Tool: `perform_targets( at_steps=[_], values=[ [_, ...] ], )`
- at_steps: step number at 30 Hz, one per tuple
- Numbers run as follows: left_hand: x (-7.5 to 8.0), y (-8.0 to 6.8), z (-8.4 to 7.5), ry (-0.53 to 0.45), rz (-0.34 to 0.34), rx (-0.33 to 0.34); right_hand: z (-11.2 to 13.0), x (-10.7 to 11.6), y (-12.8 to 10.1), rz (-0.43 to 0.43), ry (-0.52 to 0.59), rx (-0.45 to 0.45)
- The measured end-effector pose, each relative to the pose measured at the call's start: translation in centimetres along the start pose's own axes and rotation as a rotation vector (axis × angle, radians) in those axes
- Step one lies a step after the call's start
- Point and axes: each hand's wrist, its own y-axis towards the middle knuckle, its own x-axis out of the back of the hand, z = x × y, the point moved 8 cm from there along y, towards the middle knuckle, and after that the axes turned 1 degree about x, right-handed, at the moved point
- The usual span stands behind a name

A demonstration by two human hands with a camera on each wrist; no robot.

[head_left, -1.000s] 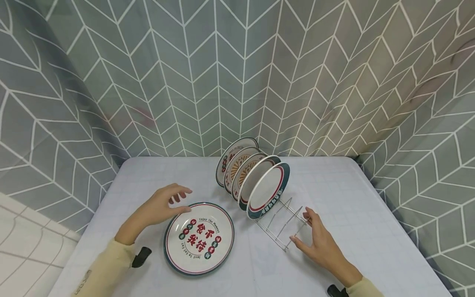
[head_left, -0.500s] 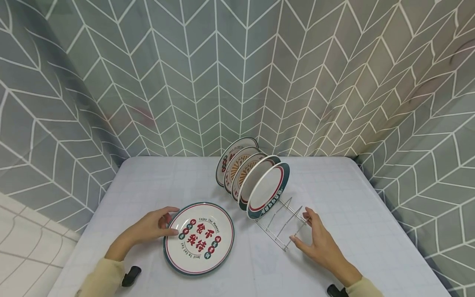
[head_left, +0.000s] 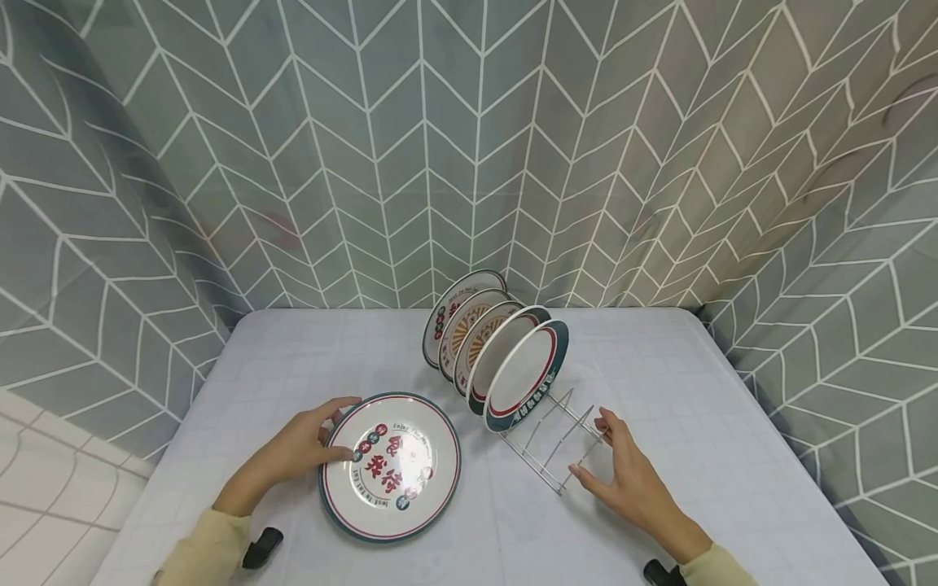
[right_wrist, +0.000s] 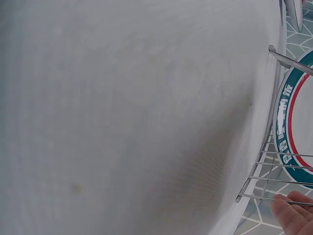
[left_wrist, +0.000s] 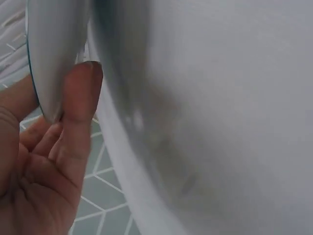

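Note:
My left hand (head_left: 289,456) pinches the left rim of a round white plate (head_left: 421,500) with a teal edge and red characters, thumb on top and fingers beneath. The plate's left side is tilted up a little. In the left wrist view my fingers lie under the plate's edge (left_wrist: 54,63). My right hand (head_left: 630,484) holds the near right end of a wire dish rack (head_left: 541,473), thumb and fingers at its wires. In the right wrist view my fingertips (right_wrist: 288,213) are at an end wire.
Several plates stand leaning in the far part of the rack, the nearest a white plate (head_left: 522,370) with a teal and red border. The near rack slots show bare wires. A white cloth covers the table (head_left: 703,391); a patterned curtain (head_left: 469,163) hangs behind it.
My left hand has come down and back toward me to the plate's left rim and taken hold, and that side has risen slightly. My right hand stays at the rack.

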Motion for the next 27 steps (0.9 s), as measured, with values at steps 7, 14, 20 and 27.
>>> perform_targets(
  at_steps=[7,14,20,27],
  values=[
    [0.5,0.0,-2.5,0.009,-0.094,-0.106,-0.1,-0.1,0.0,0.008,-0.006,-0.011],
    [2.4,-0.9,-5.1,-0.056,-0.146,-0.168,-0.3,-0.3,0.1,0.026,0.004,-0.029],
    [7.3,-2.4,-9.1,-0.126,-0.250,-0.300,-0.1,-0.2,0.1,0.016,0.000,-0.011],
    [11.0,-3.3,-15.4,-0.097,-0.466,-0.472,0.0,0.0,0.0,-0.008,-0.004,0.009]
  ],
)
